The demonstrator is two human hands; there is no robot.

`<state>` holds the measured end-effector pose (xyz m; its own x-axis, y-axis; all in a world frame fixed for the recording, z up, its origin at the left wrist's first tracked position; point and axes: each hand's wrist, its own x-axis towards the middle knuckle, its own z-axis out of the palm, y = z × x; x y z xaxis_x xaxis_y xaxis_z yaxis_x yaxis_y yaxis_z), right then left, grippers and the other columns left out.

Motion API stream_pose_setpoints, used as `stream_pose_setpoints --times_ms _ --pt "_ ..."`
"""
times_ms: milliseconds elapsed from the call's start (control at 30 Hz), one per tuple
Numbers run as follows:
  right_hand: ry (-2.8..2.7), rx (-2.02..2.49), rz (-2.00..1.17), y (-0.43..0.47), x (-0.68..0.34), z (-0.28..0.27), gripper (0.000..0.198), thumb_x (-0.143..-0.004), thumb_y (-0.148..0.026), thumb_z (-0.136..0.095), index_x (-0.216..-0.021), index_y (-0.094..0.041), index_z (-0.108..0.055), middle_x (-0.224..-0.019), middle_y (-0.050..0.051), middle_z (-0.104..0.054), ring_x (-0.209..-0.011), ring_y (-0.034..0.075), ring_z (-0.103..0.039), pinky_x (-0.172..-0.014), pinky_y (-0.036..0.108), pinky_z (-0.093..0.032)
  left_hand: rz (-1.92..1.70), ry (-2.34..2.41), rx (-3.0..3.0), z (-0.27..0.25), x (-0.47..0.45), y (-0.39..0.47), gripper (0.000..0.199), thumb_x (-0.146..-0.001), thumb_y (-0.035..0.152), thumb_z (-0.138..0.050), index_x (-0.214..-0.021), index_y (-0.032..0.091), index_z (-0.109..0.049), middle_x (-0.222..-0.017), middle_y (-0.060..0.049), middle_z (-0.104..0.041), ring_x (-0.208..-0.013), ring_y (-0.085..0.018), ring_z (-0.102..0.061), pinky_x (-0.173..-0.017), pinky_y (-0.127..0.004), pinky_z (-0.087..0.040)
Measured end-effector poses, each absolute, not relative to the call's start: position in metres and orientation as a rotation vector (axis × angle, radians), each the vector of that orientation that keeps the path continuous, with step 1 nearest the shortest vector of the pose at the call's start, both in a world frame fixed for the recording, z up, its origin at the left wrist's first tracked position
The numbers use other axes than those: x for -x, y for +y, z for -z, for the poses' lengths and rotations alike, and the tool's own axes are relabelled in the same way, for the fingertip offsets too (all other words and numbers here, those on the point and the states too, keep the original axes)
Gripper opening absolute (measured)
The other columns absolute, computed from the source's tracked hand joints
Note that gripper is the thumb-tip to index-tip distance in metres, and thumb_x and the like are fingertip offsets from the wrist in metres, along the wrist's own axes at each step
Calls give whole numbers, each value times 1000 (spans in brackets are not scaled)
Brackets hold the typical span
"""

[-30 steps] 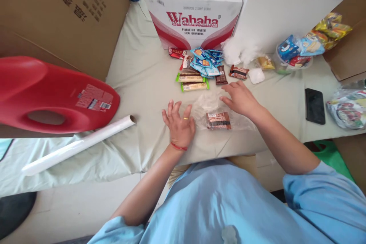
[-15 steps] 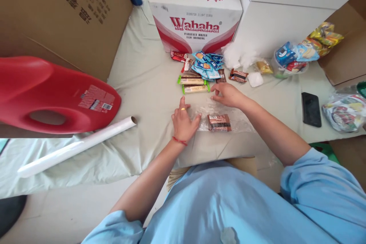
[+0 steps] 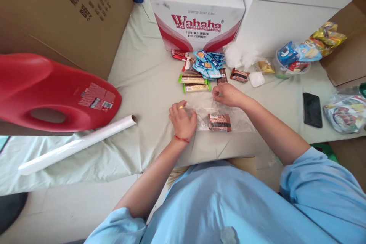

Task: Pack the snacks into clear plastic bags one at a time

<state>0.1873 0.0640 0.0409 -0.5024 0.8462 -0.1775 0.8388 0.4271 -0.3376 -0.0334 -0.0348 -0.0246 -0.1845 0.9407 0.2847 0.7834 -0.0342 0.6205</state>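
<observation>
A brown snack packet (image 3: 219,122) lies on a crumpled sheet of clear plastic film (image 3: 241,120) near the table's front edge. My right hand (image 3: 227,94) pinches the far edge of the film between thumb and fingertips, just beyond the packet. At the film's left side, my left hand (image 3: 183,122) is closed with its fingers curled round the edge; the fingertips are partly hidden. Two green-ended snack bars (image 3: 196,87) lie beyond my hands, below a heap of blue sachets (image 3: 208,65). Another brown packet (image 3: 239,75) lies farther right.
A red jug (image 3: 57,95) and a white roll (image 3: 80,143) lie on the left. A Wahaha carton (image 3: 197,23) stands at the back. Rightward are a white lump (image 3: 256,79), a tub of snacks (image 3: 291,65), a phone (image 3: 312,109) and a plastic bag of packets (image 3: 344,112).
My left fingers have curled in from being spread out and now close on the film's edge. My right thumb and fingers have come together, lifting the film's far edge slightly.
</observation>
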Motion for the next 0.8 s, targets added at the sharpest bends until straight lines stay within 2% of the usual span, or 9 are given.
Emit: stream_pose_setpoints --times_ms 100,233,300,400,533,800 --pt "-2640 1496 -568 64 -189 -38 16 -87 -20 -64 -95 -15 -76 -106 14 -71 -108 28 -62 -100 38 -40 -1256 2022 -1934 12 35 -48 41 -88 28 -60 -126 16 -63 -127 -19 -60 -125 -35 -52 -110 -55 -38" --pt "-2649 1396 -593 63 -189 -34 15 -86 -19 -63 -95 -15 -75 -111 14 -73 -113 29 -62 -106 41 -38 -1207 1709 -2229 6 36 -63 32 -95 26 -55 -122 32 -70 -120 -11 -66 -126 -31 -52 -115 -55 -30" --pt "-2681 1402 -628 63 -188 -34 15 -87 -18 -62 -96 -15 -75 -104 13 -75 -107 27 -64 -102 38 -39 -1028 1441 -2394 7 35 -64 32 -98 26 -53 -120 38 -72 -117 -7 -70 -123 -28 -55 -114 -53 -30" --pt "-2683 1503 -653 62 -187 -37 17 -90 -18 -61 -99 -15 -74 -97 11 -76 -95 25 -65 -86 32 -41 -812 1213 -2541 8 30 -57 34 -99 21 -52 -116 40 -74 -126 -4 -71 -126 -26 -54 -111 -52 -30" --pt "-2660 1497 -570 54 -187 -52 17 -93 -17 -59 -101 -14 -73 -99 11 -73 -91 23 -64 -77 29 -38 -749 1266 -2574 7 25 -47 41 -96 12 -51 -116 39 -76 -130 -5 -69 -129 -28 -51 -109 -54 -28" --pt "-2773 1476 -359 -17 -183 -77 25 -105 -26 -47 -101 -20 -71 -99 9 -65 -69 17 -51 -61 32 -20 -738 1342 -2491 11 23 -54 40 -97 15 -52 -119 39 -76 -119 -8 -67 -123 -28 -52 -109 -52 -29"
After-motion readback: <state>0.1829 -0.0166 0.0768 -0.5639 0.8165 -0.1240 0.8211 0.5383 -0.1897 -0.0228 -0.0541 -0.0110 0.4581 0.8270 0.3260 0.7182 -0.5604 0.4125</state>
